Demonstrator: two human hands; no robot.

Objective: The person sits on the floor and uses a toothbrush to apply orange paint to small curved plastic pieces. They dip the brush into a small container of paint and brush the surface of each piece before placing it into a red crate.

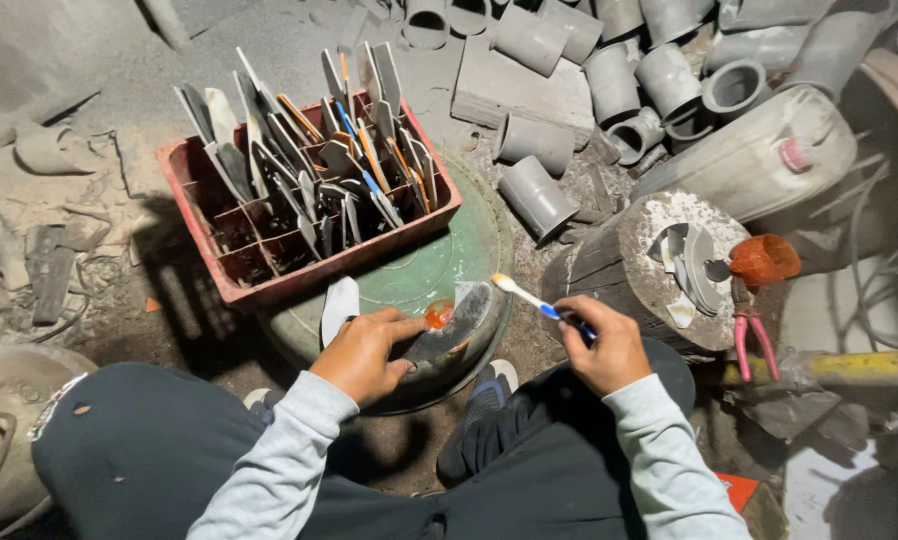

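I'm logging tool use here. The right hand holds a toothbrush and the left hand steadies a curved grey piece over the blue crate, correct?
Not quite: the crate is red, not blue, as the head view shows. The right hand does hold the toothbrush, and the left hand steadies the grey piece, in front of the crate.

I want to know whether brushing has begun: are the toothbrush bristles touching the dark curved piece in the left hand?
No, the toothbrush in the right hand has its bristles raised, clear of the dark curved piece under the left hand.

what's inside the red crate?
The red crate has divider cells; the rear and right ones hold upright grey curved blades, some with orange or blue handles. Front-left cells look empty, but their bottoms are in shadow.
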